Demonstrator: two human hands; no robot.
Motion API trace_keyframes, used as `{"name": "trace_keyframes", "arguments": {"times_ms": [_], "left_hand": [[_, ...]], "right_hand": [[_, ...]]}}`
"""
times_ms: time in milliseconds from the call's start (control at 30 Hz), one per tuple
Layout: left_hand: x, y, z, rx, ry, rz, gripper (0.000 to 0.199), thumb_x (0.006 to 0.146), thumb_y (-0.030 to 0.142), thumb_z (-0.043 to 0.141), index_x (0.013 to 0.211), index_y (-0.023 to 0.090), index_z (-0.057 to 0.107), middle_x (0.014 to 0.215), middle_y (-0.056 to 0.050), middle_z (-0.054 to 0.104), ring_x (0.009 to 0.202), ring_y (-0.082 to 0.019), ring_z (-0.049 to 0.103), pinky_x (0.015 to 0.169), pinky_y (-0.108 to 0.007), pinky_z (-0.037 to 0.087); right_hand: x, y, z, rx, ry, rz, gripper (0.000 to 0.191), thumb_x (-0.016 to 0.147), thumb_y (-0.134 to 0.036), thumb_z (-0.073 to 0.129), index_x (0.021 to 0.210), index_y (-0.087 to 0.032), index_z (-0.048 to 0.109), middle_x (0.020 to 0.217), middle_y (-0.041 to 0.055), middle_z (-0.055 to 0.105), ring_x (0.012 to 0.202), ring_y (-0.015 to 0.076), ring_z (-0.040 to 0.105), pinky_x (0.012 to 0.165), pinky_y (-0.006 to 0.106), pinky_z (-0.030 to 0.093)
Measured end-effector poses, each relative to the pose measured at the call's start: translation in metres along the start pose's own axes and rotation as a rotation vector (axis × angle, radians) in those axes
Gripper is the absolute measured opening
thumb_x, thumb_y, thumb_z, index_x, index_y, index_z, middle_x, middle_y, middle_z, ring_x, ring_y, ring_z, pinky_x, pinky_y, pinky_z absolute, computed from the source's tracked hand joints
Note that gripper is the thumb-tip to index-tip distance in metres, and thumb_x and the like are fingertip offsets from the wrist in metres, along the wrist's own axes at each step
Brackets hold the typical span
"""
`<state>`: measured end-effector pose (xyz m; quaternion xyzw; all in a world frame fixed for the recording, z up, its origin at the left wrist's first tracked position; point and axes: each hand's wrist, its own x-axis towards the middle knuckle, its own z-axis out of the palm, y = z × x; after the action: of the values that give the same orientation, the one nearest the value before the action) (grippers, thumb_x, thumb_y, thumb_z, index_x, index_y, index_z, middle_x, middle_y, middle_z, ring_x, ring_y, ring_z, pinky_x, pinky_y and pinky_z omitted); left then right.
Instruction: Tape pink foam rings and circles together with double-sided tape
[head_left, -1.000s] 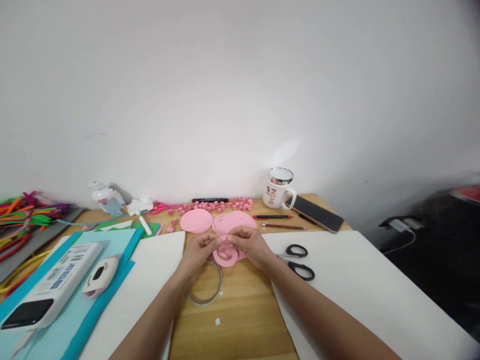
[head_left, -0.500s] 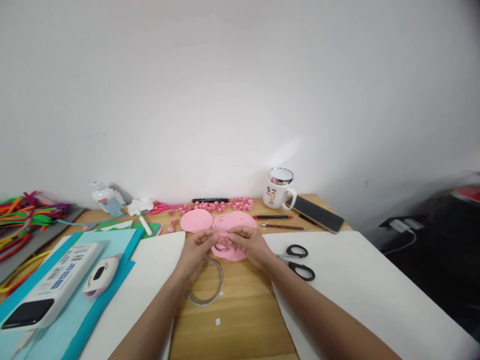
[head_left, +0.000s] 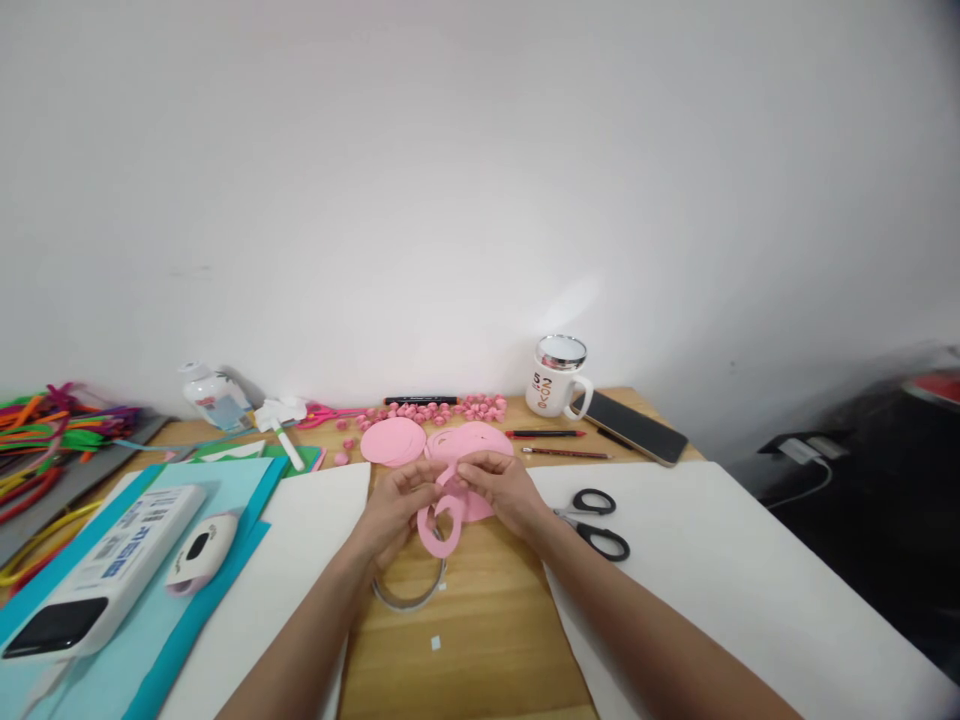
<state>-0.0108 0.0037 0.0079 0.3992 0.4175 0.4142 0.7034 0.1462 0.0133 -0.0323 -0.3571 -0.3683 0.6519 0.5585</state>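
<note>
A curled pink paper strip [head_left: 439,545] hangs between my two hands, its spiral loop dangling toward the table. My left hand [head_left: 401,503] pinches it from the left with thumb and fingers. From the other side my right hand [head_left: 501,488] pinches the strip's upper part, close to the left fingertips. Behind them lie pink paper circles [head_left: 391,440] and a larger pile of pink paper [head_left: 480,437]. Partly covered by my left hand and the strip, a roll of tape [head_left: 409,604] lies flat. Black-handled scissors [head_left: 596,520] rest right of my right hand.
Small pink paper rolls [head_left: 484,406] cluster near the wall. A white mug [head_left: 556,378], a phone [head_left: 637,428] and a pencil [head_left: 568,453] stand or lie at the back right. Left are a white power bank-like device [head_left: 105,570], a bottle [head_left: 216,396] and colourful pipe cleaners [head_left: 67,425].
The pink strip's loop now hangs lower and nearer to me, in front of the tape roll. Both hands stay in nearly the same place, still pinching.
</note>
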Motion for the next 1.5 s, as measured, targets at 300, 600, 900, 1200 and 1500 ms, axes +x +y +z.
{"name": "trace_keyframes", "arguments": {"times_ms": [300,600,900,1200,1500], "left_hand": [[0.0012,-0.0006,-0.0018,-0.010,-0.063,-0.077,0.034,0.057,0.019,0.076,0.087,0.009,0.065,0.065,-0.007,0.069,0.045,-0.011,0.058,0.043,-0.019,0.045],[0.0000,0.0006,-0.0012,-0.019,-0.134,-0.071,0.032,0.061,0.020,0.074,0.090,0.009,0.064,0.066,-0.007,0.068,0.050,-0.013,0.061,0.047,-0.022,0.049],[0.0032,-0.0027,-0.0059,-0.073,-0.138,-0.046,0.030,0.064,0.019,0.071,0.091,0.011,0.063,0.069,-0.006,0.068,0.055,-0.013,0.061,0.052,-0.022,0.048],[0.0026,-0.0034,-0.0055,-0.067,-0.199,-0.021,0.037,0.065,0.016,0.071,0.101,0.013,0.061,0.071,-0.006,0.067,0.064,-0.014,0.062,0.063,-0.024,0.047],[0.0048,-0.0027,-0.0074,-0.130,-0.138,-0.017,0.038,0.064,0.012,0.071,0.101,0.012,0.061,0.073,-0.007,0.068,0.062,-0.012,0.061,0.054,-0.020,0.044]], "right_hand": [[-0.0026,-0.0039,0.0028,0.018,-0.014,0.023,0.023,0.052,-0.027,0.077,0.068,-0.015,0.066,0.062,0.0011,0.066,0.056,0.0106,0.057,0.061,0.025,0.046],[-0.0033,-0.0050,0.0043,-0.047,0.001,0.000,0.023,0.055,-0.030,0.075,0.068,-0.014,0.066,0.059,0.0011,0.064,0.055,0.0108,0.056,0.058,0.025,0.045],[-0.0015,-0.0011,0.0013,-0.023,-0.048,0.001,0.025,0.055,-0.030,0.075,0.071,-0.014,0.064,0.064,0.0020,0.066,0.056,0.0113,0.058,0.060,0.025,0.045],[-0.0013,-0.0020,0.0011,-0.041,-0.023,-0.009,0.022,0.056,-0.031,0.074,0.069,-0.015,0.066,0.062,0.0011,0.066,0.054,0.0121,0.058,0.058,0.026,0.045],[0.0005,-0.0017,0.0002,0.052,-0.017,0.078,0.024,0.053,-0.026,0.076,0.072,-0.014,0.067,0.069,0.0034,0.069,0.061,0.0124,0.062,0.061,0.025,0.048]]}}
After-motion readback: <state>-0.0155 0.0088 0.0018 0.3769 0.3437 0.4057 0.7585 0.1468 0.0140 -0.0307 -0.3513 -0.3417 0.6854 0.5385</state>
